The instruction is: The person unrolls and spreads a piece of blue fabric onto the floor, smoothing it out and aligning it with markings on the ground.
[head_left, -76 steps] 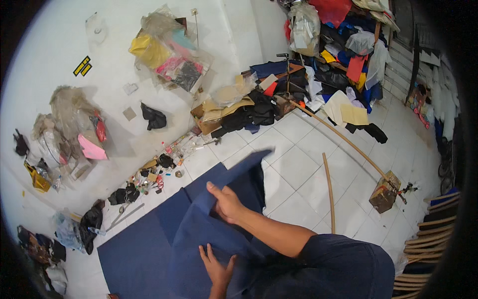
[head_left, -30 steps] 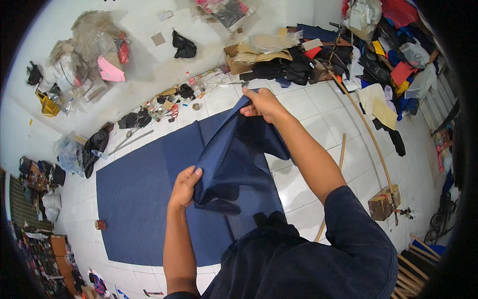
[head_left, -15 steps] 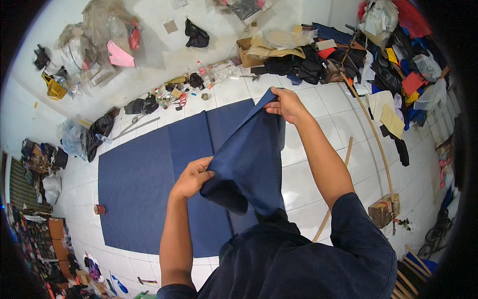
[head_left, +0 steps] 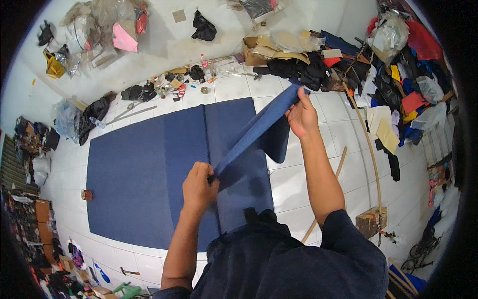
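A dark blue sheet of cloth [head_left: 251,130] is stretched slantwise in the air between my two hands. My left hand [head_left: 200,188] is closed on its lower end, just over the seam line of the cloth lying below. Higher up and to the right, my right hand [head_left: 303,115] grips the far end, with the thumb and fingers pinching the edge. Part of the held sheet droops in a loose fold below that hand. Underneath, a wide blue cloth [head_left: 129,169] lies flat on the floor.
On the cloth's left edge stands a small round tin [head_left: 86,195]. Along the wall are scissors [head_left: 181,90], a metal ruler [head_left: 132,113] and small items. A heap of fabrics and bags [head_left: 398,94] fills the far right. Wooden sticks [head_left: 341,162] lie on the tiled floor [head_left: 294,184].
The held sheet has gone from a broad hanging drape to a narrower, tauter band. My right hand has moved right, and my left hand has turned knuckles up.
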